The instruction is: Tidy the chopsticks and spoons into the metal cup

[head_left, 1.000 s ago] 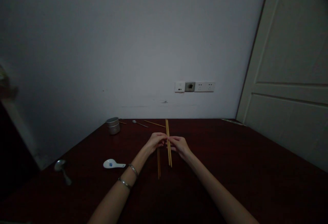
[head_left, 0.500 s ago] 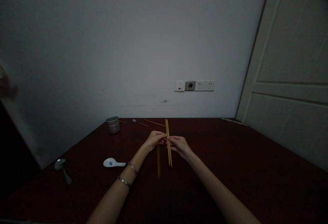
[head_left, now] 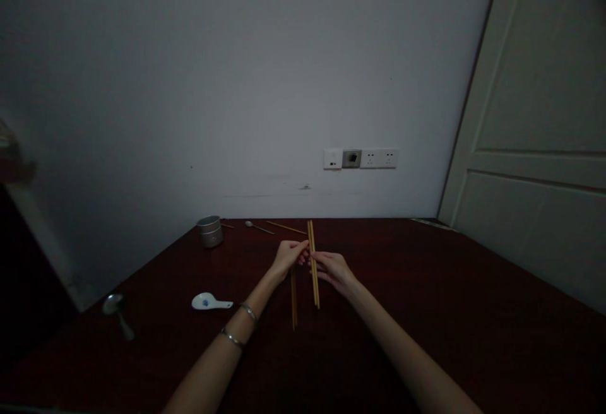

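Note:
Two light wooden chopsticks (head_left: 315,281) stand side by side, pointing away from me above the table. My right hand (head_left: 334,269) pinches them near the middle from the right. From the other side, the fingertips of my left hand (head_left: 288,257) are closed against the same chopsticks. Two metal bangles circle my left wrist. Below my left hand is a second, darker pair of chopsticks (head_left: 294,303); their far ends are hidden behind the hand, so I cannot tell whether they lie on the table or hang from it.
On the dark red table (head_left: 426,313) are a white ceramic spoon (head_left: 208,301), a metal spoon (head_left: 118,314) at the left and a grey metal cup (head_left: 210,232). Farther back lie a long thin spoon (head_left: 258,227) and a chopstick (head_left: 285,228). Wall sockets (head_left: 369,159) sit behind.
My left thumb and fingers have shifted slightly upward along the chopsticks. Both hands keep their hold, and the things on the table stay where they were.

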Demonstrator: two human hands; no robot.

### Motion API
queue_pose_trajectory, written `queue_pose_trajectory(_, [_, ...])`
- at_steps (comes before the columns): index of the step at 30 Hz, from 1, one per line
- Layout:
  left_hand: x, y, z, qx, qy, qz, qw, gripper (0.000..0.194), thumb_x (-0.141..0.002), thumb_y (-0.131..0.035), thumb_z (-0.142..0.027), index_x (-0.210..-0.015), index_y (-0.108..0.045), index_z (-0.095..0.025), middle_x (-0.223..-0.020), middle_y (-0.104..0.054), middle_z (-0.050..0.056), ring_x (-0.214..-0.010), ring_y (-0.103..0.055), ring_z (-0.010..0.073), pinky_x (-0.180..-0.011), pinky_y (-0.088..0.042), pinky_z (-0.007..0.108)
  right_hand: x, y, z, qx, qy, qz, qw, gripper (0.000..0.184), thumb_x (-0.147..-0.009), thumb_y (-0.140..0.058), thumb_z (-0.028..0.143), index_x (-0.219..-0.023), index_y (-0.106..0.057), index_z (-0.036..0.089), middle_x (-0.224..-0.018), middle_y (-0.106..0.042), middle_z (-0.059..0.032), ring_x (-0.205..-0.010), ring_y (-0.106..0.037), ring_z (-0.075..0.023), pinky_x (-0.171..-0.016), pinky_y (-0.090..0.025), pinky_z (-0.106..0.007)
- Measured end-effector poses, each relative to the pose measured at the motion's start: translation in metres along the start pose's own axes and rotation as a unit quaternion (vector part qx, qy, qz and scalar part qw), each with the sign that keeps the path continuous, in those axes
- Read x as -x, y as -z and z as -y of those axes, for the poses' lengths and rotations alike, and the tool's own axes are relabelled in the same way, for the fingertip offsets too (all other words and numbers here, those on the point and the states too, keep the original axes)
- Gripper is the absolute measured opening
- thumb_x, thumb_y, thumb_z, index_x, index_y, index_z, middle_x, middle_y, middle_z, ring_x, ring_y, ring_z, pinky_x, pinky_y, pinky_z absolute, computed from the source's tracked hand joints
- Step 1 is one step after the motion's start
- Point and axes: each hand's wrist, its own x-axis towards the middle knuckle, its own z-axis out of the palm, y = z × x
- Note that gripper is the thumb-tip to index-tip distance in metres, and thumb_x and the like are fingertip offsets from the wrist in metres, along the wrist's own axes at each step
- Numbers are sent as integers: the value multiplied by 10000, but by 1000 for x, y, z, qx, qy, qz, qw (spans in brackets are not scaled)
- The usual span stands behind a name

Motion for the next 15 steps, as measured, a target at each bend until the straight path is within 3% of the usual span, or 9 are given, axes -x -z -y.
queue_pose_trajectory(3, [-6,-4,-2,-28,-15,-50,998,309,-723,-587,-382,-622,-610,-92,-522,-580,17,-373,-477,58,-403,-379,178,2,-2,2,4,-1,-6,1000,87,-677,-642,172,-727,-646,101,-641,-657,-57,-597,-620,-124,-586,-523,-260])
queue_pose_trajectory(7, [-17,-7,-14,-155,-10,-49,987,308,-708,-594,-398,-665,-645,-97,-426,-536,-4,-337,-465,78,-380,-362,183,6,-5,5,18,2,-12,1000,71,-686,-629,162,-716,-639,98,-636,-655,-61,-582,-617,-123,-553,-520,-248])
queue_pose_trajectory(11, [-25,-8,-30,-339,-13,-36,940,270,-640,-643,-376,-576,-661,-114,-407,-552,19,-386,-518,111,-426,-386,195,5,-4,4,45,11,-30,998,86,-672,-650,184,-698,-629,104,-593,-639,-47,-558,-613,-128,-539,-526,-260])
queue_pose_trajectory(15, [-28,-10,-38,-440,-15,-34,897,188,-604,-634,-278,-500,-643,-122,-383,-541,37,-452,-565,147,-475,-410,204,2,-3,-1,57,18,-33,998,110,-644,-677,194,-674,-617,107,-582,-627,-38,-559,-615,-136,-539,-534,-272])
